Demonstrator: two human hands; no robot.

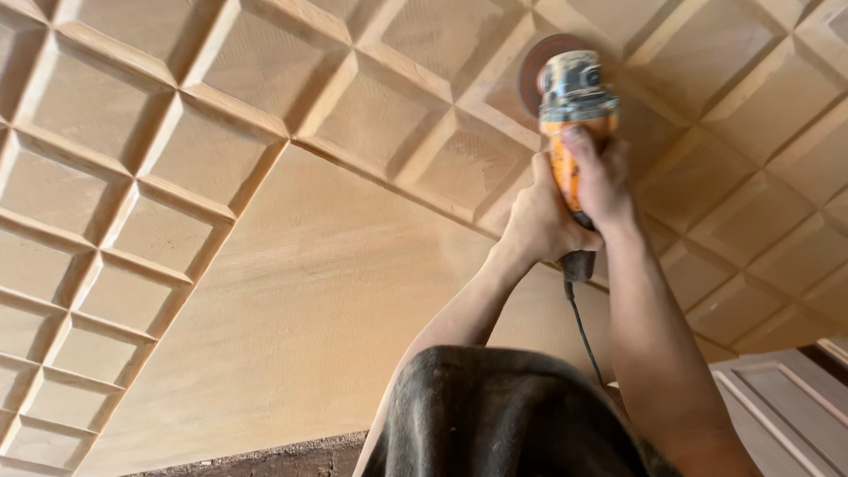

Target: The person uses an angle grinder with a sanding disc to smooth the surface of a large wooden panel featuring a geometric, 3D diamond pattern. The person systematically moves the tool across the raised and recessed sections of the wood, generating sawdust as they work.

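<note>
Your left hand (pixel 541 221) and right hand (pixel 601 177) both wrap their fingers closed around the orange-bodied angle grinder (pixel 572 132), its disc touching the carved wooden diamond-relief panel (pixel 212 168).

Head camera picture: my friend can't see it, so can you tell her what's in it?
Two bare hands, the left hand and the right hand, grip an orange angle grinder and press its round disc against a big pale wooden panel carved with raised diamond shapes. A black cord hangs down from the tool between the arms.
</note>
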